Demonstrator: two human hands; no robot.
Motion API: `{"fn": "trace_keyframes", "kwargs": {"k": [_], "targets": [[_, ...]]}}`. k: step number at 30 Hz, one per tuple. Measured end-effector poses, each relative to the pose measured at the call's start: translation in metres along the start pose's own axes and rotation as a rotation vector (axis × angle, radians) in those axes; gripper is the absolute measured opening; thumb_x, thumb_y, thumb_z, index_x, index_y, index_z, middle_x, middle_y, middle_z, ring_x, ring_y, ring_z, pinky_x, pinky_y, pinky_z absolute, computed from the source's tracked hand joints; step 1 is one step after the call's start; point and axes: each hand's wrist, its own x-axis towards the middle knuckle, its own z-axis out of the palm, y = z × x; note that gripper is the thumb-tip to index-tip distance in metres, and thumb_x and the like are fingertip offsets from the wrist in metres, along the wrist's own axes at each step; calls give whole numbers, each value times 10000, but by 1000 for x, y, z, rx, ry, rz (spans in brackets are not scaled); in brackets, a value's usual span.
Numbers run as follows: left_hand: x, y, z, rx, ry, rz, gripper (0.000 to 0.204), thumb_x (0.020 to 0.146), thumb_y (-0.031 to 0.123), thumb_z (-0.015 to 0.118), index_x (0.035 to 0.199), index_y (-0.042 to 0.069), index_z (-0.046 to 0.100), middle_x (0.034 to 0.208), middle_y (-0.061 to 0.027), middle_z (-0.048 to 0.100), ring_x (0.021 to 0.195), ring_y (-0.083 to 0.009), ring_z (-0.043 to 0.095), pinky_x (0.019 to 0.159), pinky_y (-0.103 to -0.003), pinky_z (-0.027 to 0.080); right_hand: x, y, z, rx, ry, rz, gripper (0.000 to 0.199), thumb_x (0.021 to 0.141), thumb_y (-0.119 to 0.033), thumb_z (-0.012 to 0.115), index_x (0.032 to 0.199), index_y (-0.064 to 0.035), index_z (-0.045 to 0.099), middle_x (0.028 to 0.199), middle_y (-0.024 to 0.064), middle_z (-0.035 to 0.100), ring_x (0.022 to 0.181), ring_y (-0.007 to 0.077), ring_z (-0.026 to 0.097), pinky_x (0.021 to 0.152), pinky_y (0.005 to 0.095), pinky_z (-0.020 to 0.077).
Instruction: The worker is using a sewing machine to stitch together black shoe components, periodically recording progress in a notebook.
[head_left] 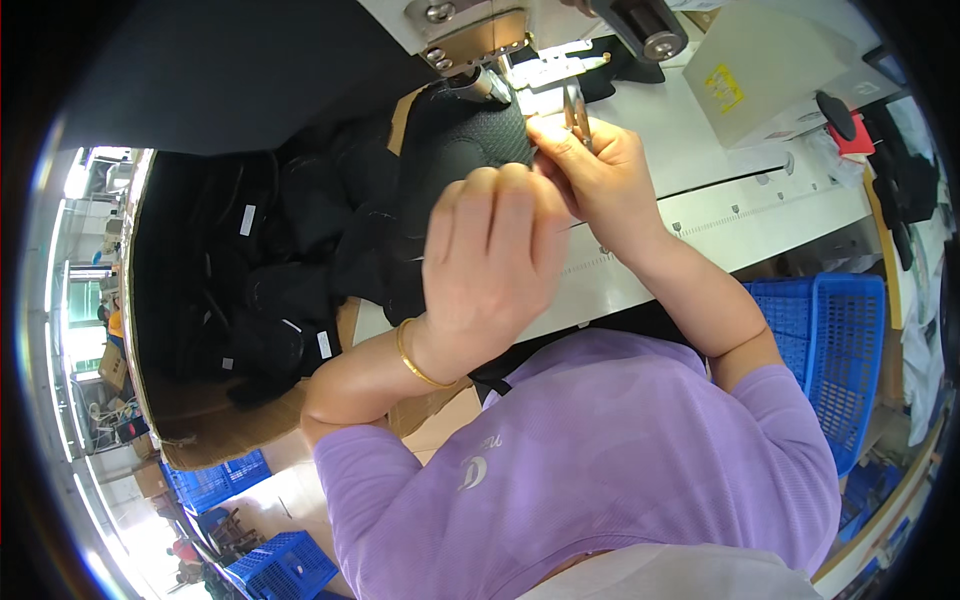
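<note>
A black textured fabric piece (465, 135) lies under the head of a sewing machine (480, 45), near its lit needle area. My left hand (490, 265), with a gold bracelet at the wrist, is raised in front of this fabric, slightly blurred. Its fingers curl down and away, so the fingertips and anything in them are hidden. Just right of the fabric's edge, my right hand (610, 185) has thumb and forefinger pinched together. What they pinch is too small to make out. Slim metal prongs (577, 110) rise beside those fingers; whether the hand holds them is unclear.
To the left, a large cardboard box (215, 440) holds many black fabric pieces (300, 280) with white labels. A white machine bed (720, 215) with a ruler scale extends right. Blue plastic crates (845, 360) stand at right and lower left (285, 565). A grey machine housing (770, 75) rises at back right.
</note>
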Motion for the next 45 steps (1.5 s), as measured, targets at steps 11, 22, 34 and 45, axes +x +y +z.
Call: {"fn": "trace_keyframes", "kwargs": {"k": [11,22,34,45], "targets": [[11,-10,23,-195,90,-7,236,699,32,647,914,-16,563,959,-154,561,890,-276,592,784,-366,532,-1,-5,2,157,-22,38,333,975,-209,562,687,-43,591,554,-4,558,461,25,413,422,205,283],[16,-15,39,-203,135,-55,266,630,65,683,829,47,507,908,-121,513,864,-268,578,744,-355,528,1,-5,-1,91,-37,15,347,985,-222,544,687,-51,591,558,6,576,461,26,428,416,205,295],[2,-23,42,-66,176,-139,327,736,123,651,1039,38,562,1026,-119,559,915,-273,573,766,-389,462,-3,11,-11,43,-135,11,286,1022,-253,469,941,-16,605,708,53,632,537,76,549,477,210,422],[-22,-63,26,-895,-310,-664,239,806,34,673,1042,7,644,862,-53,651,754,-167,615,664,-251,482,-18,18,-34,-449,-284,-257,282,984,-269,527,1026,-5,615,803,79,652,624,168,627,567,305,485]]}}
